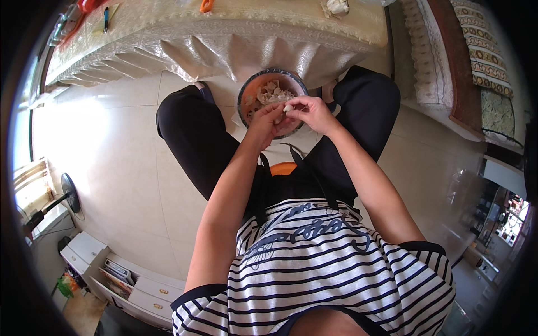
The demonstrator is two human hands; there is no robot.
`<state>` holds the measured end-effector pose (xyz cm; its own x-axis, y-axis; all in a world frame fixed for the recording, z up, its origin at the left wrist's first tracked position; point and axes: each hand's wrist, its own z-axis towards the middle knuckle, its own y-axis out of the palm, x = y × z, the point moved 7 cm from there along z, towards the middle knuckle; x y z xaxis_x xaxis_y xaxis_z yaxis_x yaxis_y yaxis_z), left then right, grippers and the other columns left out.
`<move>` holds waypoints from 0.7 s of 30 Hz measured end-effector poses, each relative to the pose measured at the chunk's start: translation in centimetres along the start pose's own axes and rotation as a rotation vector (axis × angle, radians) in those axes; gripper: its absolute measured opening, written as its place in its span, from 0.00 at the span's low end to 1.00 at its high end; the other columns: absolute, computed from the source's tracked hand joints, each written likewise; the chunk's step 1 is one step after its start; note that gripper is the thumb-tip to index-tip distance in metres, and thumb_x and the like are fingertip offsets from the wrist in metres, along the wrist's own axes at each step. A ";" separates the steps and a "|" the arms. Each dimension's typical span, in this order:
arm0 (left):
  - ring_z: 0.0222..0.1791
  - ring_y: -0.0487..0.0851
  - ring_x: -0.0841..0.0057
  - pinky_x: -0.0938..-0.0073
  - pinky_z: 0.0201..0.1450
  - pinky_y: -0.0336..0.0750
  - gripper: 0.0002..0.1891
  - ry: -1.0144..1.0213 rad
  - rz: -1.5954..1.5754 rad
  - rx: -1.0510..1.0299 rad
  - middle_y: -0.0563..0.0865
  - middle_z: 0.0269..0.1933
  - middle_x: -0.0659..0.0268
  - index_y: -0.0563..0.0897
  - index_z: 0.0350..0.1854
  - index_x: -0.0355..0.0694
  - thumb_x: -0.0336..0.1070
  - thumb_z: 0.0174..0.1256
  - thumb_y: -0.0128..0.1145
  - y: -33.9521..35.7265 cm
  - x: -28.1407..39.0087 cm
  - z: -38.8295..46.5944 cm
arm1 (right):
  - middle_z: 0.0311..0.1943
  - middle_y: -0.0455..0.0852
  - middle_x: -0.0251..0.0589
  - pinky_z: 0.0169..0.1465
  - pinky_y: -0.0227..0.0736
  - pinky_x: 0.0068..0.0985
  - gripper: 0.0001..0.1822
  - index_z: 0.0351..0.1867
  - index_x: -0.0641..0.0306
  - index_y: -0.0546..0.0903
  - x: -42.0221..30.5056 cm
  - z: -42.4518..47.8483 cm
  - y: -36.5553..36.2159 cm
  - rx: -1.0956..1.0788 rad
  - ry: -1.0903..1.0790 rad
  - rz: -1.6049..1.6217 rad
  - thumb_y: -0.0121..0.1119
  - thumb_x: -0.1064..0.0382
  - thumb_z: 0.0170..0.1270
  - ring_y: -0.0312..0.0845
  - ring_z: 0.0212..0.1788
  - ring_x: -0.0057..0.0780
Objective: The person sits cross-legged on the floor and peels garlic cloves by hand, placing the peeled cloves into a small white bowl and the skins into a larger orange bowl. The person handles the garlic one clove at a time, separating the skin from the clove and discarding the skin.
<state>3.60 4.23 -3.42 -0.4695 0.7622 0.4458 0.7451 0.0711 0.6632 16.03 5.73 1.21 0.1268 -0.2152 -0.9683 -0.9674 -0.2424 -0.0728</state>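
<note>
Between my fingertips, above a round bin, is a small white garlic clove (288, 108). My left hand (269, 119) is on the clove's left side, its fingers curled below. From the right, my right hand (310, 111) pinches the clove between thumb and forefinger. Under both hands stands the bin (248, 86), with a dark speckled rim and an orange-pink inside. Pale papery garlic skins (273, 92) lie in it. Whether my left palm holds more garlic is hard to tell.
A table with a cream lace tablecloth (269, 35) stands ahead, bearing a garlic bulb (336, 7), an orange-handled object (206, 5) and a pen (106, 20). My knees flank the bin. A fan (70, 193) and white drawers (153, 296) are at the left.
</note>
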 end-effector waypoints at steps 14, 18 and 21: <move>0.29 0.77 0.85 0.85 0.31 0.71 0.09 0.047 0.276 0.029 0.83 0.31 0.69 0.82 0.40 0.36 0.34 0.62 0.57 0.3 0.6 -0.6 | 0.34 0.84 0.32 0.41 0.75 0.16 0.11 0.42 0.67 0.80 0.4 -0.6 -1.1 0.045 -0.057 -0.118 0.61 0.74 0.57 0.78 0.35 0.14; 0.26 0.76 0.86 0.86 0.27 0.68 0.07 0.118 0.336 -0.010 0.82 0.28 0.71 0.83 0.38 0.37 0.34 0.61 0.57 0.0 1.0 -0.2 | 0.33 0.83 0.30 0.38 0.74 0.16 0.13 0.48 0.65 0.80 0.6 -0.4 -0.8 -0.013 -0.022 -0.046 0.58 0.68 0.62 0.76 0.32 0.14; 0.25 0.75 0.86 0.85 0.27 0.67 0.07 0.235 0.479 0.000 0.81 0.27 0.71 0.82 0.36 0.37 0.34 0.61 0.56 0.1 1.8 -0.3 | 0.32 0.83 0.30 0.36 0.74 0.16 0.14 0.51 0.65 0.79 -0.3 -0.5 -0.4 -0.058 0.041 -0.022 0.54 0.64 0.66 0.75 0.31 0.14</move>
<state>2.65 5.40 -2.39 -0.1700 0.5441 0.8216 0.9022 -0.2494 0.3518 16.50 5.40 1.66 0.1582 -0.2477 -0.9558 -0.9501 -0.3018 -0.0790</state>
